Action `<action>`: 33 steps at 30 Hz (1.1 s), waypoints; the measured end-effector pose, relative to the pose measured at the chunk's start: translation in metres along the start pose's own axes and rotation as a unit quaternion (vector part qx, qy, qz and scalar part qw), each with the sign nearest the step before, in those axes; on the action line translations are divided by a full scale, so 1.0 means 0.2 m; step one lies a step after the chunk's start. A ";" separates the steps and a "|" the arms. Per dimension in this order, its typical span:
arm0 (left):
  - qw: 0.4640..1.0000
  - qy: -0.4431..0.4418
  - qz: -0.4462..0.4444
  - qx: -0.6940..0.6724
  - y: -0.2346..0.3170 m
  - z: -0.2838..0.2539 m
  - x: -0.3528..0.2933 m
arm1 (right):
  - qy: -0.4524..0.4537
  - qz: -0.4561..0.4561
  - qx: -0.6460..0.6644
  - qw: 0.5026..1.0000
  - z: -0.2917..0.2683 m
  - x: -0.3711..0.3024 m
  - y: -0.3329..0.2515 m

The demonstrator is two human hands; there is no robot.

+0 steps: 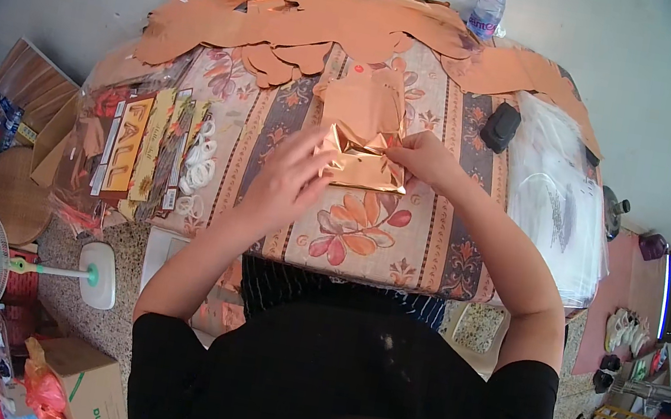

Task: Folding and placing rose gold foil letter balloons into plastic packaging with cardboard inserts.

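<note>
Toward the front edge of the surface, the copper foil sheet looks partly folded, its far half flat. My right fingers pinch it; my left fingers are spread.

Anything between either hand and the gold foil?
Nothing visible. The right hand pinches the gold foil at its right side; the left hand is at its left edge, contact there unclear.

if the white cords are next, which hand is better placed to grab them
Probably the left hand: it is nearer the white cords and looks open. The right hand is farther off, across the gold foil, and seems to be pinching its right side.
</note>
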State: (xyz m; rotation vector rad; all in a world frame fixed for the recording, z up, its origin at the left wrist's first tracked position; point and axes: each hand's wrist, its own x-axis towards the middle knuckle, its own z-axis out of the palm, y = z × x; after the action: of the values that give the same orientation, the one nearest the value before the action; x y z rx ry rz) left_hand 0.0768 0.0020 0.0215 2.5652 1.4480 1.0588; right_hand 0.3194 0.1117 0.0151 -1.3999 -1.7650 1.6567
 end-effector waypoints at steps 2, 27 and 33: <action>0.994 -0.076 0.079 0.004 -0.01 0.02 -0.03 | 0.002 -0.005 -0.007 1.000 0.01 0.00 0.00; 0.987 -0.151 0.057 -0.004 0.01 0.07 -0.11 | 0.132 -0.401 -0.516 0.746 0.16 -0.20 0.05; 0.989 -0.135 0.059 0.006 0.00 0.08 -0.11 | 0.084 -0.290 -0.574 0.761 0.19 -0.16 0.12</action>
State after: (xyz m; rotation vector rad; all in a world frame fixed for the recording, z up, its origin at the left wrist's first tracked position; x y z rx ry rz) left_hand 0.0784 -0.0105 -0.0020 2.7028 1.2551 0.6759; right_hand 0.3147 0.0609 -0.0047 -1.0329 -2.8207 -0.0131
